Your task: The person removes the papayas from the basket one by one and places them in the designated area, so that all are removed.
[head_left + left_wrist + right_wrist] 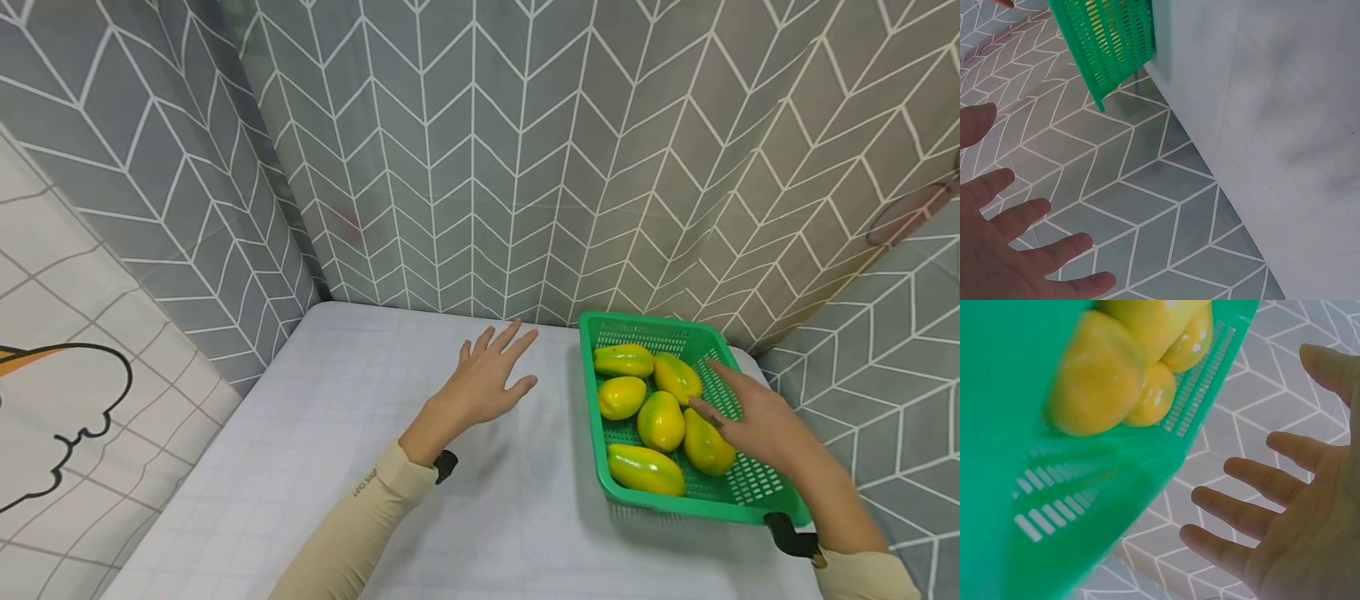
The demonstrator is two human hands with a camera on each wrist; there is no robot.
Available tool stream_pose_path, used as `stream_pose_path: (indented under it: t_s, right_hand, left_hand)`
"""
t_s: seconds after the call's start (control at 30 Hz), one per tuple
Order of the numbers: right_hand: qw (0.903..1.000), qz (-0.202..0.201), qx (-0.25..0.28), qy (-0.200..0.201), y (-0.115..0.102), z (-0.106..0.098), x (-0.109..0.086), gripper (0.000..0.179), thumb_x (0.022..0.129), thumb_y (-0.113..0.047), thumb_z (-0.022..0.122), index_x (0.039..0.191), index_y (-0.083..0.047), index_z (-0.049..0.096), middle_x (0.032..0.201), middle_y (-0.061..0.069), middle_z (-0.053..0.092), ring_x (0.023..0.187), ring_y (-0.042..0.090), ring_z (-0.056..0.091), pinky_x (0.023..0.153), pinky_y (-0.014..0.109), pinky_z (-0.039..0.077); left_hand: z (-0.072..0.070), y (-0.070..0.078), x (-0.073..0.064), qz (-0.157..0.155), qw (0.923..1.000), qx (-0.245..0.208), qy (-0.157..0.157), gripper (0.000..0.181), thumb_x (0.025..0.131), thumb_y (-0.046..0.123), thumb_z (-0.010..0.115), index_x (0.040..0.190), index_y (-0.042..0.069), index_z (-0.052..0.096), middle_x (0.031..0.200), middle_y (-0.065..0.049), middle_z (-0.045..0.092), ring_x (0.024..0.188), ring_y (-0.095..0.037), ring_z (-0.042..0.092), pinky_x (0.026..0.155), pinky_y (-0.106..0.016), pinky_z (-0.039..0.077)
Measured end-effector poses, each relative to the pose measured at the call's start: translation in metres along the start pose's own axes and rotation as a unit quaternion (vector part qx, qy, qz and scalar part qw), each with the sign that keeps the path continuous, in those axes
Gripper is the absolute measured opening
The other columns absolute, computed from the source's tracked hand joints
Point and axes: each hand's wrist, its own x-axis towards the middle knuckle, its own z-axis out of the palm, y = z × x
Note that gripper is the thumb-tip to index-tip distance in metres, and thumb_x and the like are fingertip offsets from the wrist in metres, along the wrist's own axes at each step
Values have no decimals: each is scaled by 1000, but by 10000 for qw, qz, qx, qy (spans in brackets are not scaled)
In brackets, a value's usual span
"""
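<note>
A green plastic basket [588,400] with slotted walls stands at the right of the table. Inside lie several glossy yellow-green fruits, shaped like papayas or mangoes, among them a long one [647,469] along the near wall and a rounder one [661,422] in the middle. My right hand [761,421] hovers over the basket's right side, fingers extended, holding nothing. The right wrist view shows its spread fingers apart from the fruit [1094,375]. Left of the basket, my left hand [487,379] is raised above the table with fingers spread and nothing in it.
A white cloth covers the table [300,442], whose far edge meets a grey curtain [465,167] with a white chevron pattern. More curtain hangs at both sides. A white tiled-pattern cloth [67,292] with a cartoon drawing is at the left. Each wrist wears a black strap.
</note>
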Motion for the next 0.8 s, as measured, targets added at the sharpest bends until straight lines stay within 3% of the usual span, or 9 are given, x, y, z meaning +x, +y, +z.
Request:
stream_pose_path:
  t_s: [0.47, 0.8]
  right_hand:
    - [9998, 162, -117, 29, 32, 6, -17, 86, 104, -48, 61, 158, 13, 33, 151, 48, 41, 133, 71, 41, 103, 86, 37]
    - [9995, 245, -214, -35, 50, 8, -28, 83, 105, -44, 63, 155, 15, 33, 141, 53, 46, 122, 71, 51, 95, 82, 46]
  left_hand:
    - [4, -1, -4, 27, 10000, -40, -21, 68, 108, 44, 58, 168, 28, 31, 178, -5, 23, 160, -50, 27, 121, -81, 25]
    - [5, -1, -7, 59, 9999, -77, -31, 68, 108, 41, 58, 168, 27, 31, 178, -6, 24, 160, -50, 27, 121, -80, 27]
